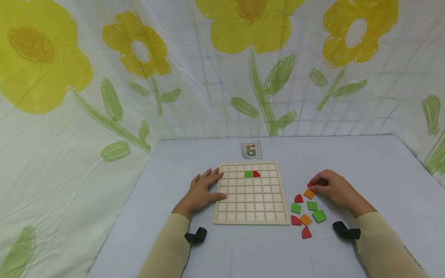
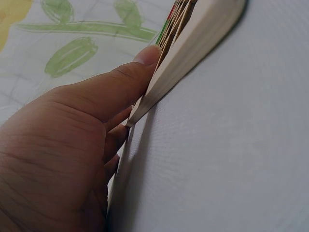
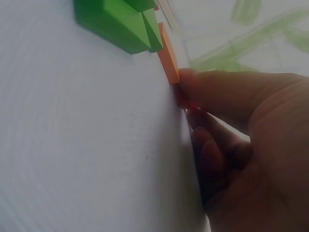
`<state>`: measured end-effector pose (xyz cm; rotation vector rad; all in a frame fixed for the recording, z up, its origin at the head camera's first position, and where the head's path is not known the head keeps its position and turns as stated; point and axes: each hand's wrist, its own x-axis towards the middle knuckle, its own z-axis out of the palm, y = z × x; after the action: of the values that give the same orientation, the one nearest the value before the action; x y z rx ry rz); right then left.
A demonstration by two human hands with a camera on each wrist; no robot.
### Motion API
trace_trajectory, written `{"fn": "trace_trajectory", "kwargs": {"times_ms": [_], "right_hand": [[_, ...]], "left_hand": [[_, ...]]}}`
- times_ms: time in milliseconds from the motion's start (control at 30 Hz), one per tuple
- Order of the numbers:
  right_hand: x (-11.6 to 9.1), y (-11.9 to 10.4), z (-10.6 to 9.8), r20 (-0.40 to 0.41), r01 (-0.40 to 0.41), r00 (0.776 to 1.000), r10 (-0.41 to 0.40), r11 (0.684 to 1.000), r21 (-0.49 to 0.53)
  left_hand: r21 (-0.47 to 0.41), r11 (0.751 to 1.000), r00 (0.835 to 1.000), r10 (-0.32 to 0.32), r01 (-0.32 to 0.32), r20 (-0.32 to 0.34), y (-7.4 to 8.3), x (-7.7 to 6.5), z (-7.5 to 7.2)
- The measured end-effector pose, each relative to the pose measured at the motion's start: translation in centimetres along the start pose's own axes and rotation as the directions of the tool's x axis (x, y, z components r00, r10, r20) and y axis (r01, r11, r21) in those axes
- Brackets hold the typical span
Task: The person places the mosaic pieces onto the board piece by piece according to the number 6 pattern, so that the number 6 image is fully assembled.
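Observation:
A square wooden grid board (image 1: 240,199) lies on the table, with a green square tile (image 1: 248,174) and a red quarter-circle tile (image 1: 256,174) side by side in its upper cells. My left hand (image 1: 203,190) rests at the board's left edge, fingers spread and thumb on the frame; the left wrist view shows the thumb (image 2: 120,87) against the wooden rim. To the right of the board, my right hand (image 1: 335,189) pinches a red tile (image 3: 183,99) between thumb and index finger, low at the table. An orange square tile (image 1: 309,194) lies right beside those fingertips.
Loose tiles lie between board and right hand: red quarter-circles (image 1: 299,199), green squares (image 1: 312,205) and another orange square (image 1: 306,220). One green piece (image 1: 319,216) looks thicker. Behind the board lies a small gridded picture card (image 1: 251,150). A flower-printed curtain (image 1: 222,96) hangs behind the table.

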<state>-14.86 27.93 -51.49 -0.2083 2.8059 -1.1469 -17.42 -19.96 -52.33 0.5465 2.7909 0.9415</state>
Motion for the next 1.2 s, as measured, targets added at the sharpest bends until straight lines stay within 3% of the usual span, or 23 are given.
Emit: {"fn": "trace_trajectory", "kwargs": {"times_ms": [500,1200], "right_hand": [[-0.31,-0.19,-0.17,0.01,-0.006,1.0,0.005,0.999,0.038],[-0.33,-0.84,-0.48,-0.059,-0.001,0.998,0.012,0.982,0.187]], "left_hand": [[-0.004,1.0,1.0,-0.009,0.009,-0.005,0.2,-0.12,0.02],[0.005,1.0,1.0,-0.01,0.01,-0.002,0.13,0.04,0.04]]}}
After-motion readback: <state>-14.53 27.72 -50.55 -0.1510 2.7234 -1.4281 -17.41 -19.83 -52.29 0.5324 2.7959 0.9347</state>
